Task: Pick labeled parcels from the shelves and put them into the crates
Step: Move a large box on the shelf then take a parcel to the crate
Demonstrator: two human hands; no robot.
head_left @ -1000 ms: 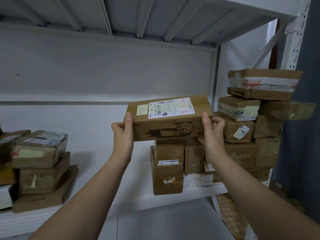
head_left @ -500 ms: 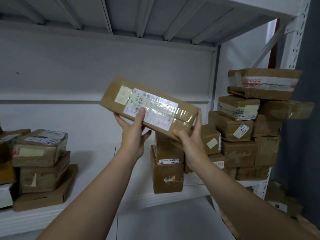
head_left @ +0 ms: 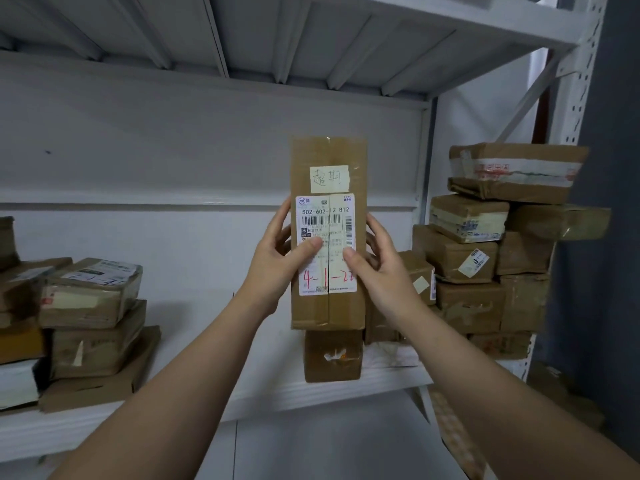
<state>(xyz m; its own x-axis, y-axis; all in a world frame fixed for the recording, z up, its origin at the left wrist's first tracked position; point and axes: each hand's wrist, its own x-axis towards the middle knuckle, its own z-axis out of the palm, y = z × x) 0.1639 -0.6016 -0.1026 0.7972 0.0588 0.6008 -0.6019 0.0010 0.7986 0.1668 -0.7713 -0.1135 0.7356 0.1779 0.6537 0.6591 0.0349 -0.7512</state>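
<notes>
A long brown cardboard parcel [head_left: 328,161] stands upright in front of me, its labelled face turned toward the camera. The white shipping label carries a barcode and red handwriting, and a small paper note with handwriting is taped above it. My left hand [head_left: 277,261] grips the parcel's left side with the thumb on the label. My right hand [head_left: 379,268] grips its right side, thumb also on the label. No crate is in view.
A white metal shelf [head_left: 311,393] holds a stack of brown parcels [head_left: 485,258] at the right and another stack of parcels [head_left: 86,306] at the left. A small box [head_left: 332,356] stands just behind the held parcel. The upper shelf [head_left: 311,36] is overhead.
The parcel has been lifted off the right stack and turned from lying level to standing upright, label toward me. Both hands shifted from its ends to its sides.
</notes>
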